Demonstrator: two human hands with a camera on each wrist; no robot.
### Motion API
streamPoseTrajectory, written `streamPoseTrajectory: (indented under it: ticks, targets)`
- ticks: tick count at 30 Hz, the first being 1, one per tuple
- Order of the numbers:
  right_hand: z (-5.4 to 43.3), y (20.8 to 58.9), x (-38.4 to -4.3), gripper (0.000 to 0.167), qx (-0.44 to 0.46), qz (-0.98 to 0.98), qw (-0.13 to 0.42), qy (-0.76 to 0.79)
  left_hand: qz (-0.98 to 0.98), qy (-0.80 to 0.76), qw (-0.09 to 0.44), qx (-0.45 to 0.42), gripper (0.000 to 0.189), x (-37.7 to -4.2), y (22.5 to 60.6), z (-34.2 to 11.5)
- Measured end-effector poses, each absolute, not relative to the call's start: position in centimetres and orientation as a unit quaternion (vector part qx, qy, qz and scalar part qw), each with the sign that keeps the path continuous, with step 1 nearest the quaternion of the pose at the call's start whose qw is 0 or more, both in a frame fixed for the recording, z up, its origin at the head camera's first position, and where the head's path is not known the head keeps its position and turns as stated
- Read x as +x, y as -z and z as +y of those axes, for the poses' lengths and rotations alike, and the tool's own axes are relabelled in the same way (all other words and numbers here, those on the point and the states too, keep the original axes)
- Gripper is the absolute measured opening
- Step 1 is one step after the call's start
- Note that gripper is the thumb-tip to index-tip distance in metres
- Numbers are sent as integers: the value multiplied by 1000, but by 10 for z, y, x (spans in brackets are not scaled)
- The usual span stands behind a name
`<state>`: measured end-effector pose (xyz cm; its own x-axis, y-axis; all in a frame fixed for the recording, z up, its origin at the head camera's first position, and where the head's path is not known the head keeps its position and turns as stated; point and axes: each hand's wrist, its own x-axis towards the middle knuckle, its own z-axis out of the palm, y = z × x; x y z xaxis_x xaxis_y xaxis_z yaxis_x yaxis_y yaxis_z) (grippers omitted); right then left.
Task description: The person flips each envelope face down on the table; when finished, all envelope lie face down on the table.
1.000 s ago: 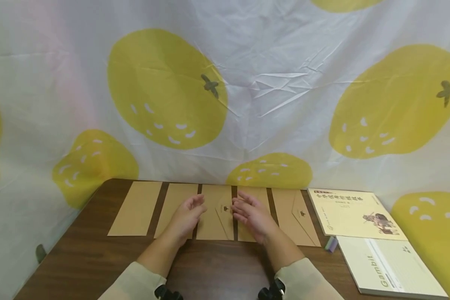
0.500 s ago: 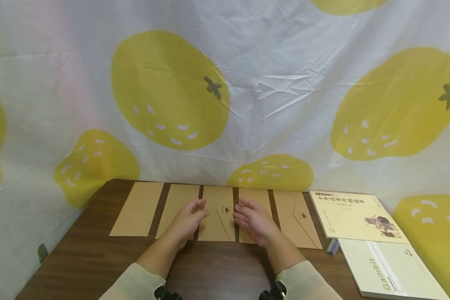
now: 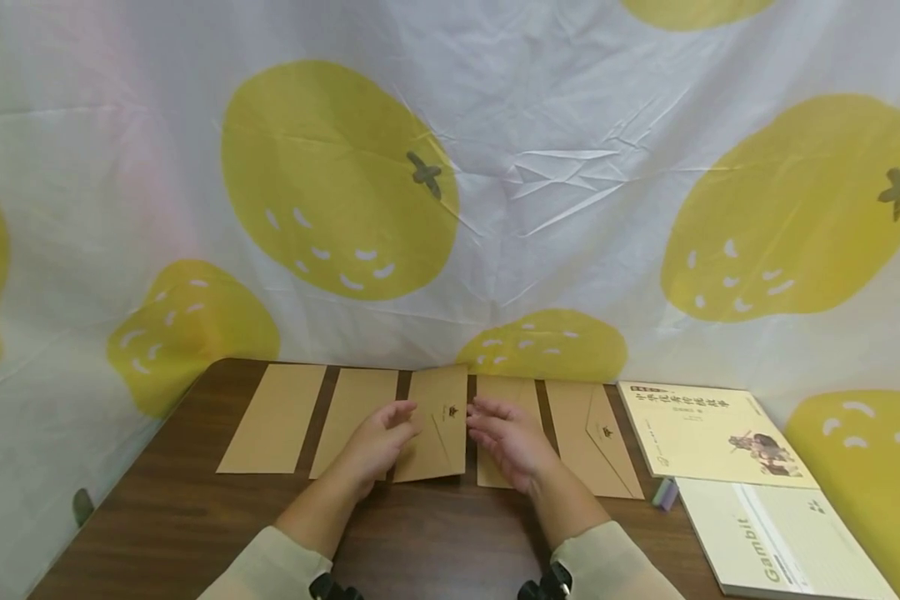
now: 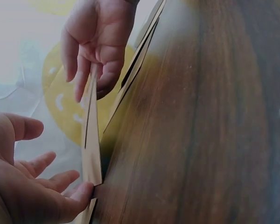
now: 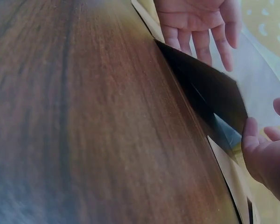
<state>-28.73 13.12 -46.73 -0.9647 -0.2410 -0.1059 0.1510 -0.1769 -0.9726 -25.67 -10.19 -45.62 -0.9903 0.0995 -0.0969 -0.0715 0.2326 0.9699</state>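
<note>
Paper envelope [image 3: 437, 423], brown, rectangular, is tilted at nine o'clock from right grip [image 3: 513, 442], three from left grip [image 3: 376, 441]; both are spread wide.

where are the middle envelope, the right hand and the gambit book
Middle envelope [image 3: 433, 427]: head view, its upper face between the hands.
Right hand [image 3: 513, 442]: head view, the middle of the hand.
Gambit book [image 3: 787, 533]: head view, the middle of its cover.

The table [image 3: 157, 517] before me is dark brown wood grain, rounded at its far left corner. White cloth [image 3: 555, 225] hangs behind it and down both its sides, printed with big yellow fruits [image 3: 337, 179] and creased above the table's middle. Faint pink light tints the cloth over the table's left end.
</note>
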Motion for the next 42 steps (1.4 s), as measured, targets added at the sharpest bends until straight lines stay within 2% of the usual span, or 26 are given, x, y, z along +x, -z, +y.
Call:
streamPoseTrajectory:
  ticks: [12,19,25,37,42]
  targets:
    - [128,467,-285,60,-61,628,139,763,798,-598,58,50,54,-263,453,-78]
    - [126,459,-281,60,-56,618,149,770,794,-598,81,75,55,-273,442,-65]
    - [124,454,-279,63,-72,613,173,768,796,-597,79,58,54,-276,439,-60]
    - [120,456,-275,63,-101,608,198,762,712,-690,132,27,55,-279,444,-62]
    - [120,459,-273,60,-96,622,209,748,678,-725,124,21,51,-279,441,-64]
